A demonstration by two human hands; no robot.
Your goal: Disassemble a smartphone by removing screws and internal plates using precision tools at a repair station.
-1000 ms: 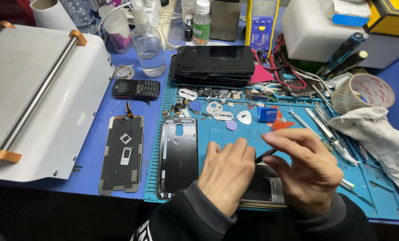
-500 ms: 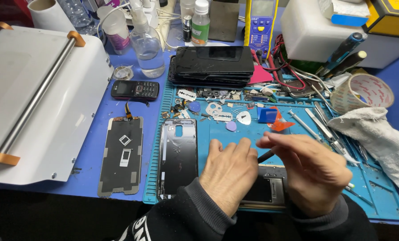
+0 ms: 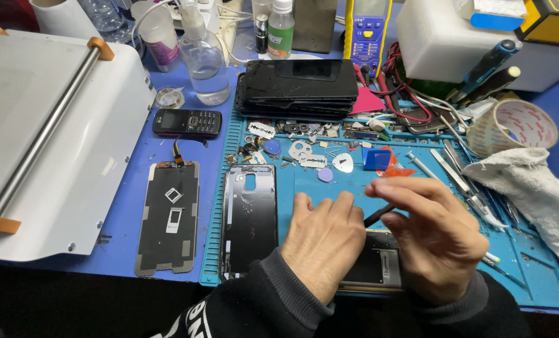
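Your left hand (image 3: 323, 241) lies palm down, back of the hand facing up, fingers held together and pointing toward 12 o'clock, flat and relaxed with nothing gripped. Its wrist and dark ribbed cuff run back toward 7 o'clock. Your right hand (image 3: 439, 241) sits just beside it at 3 o'clock, raised a little higher and turned inward. Its fingers curl toward 10 o'clock, with thumb and fingertips pinched together near the left hand's knuckles. Its forearm, in the same dark sleeve, runs back toward 5 o'clock. The two hands are close but not touching.
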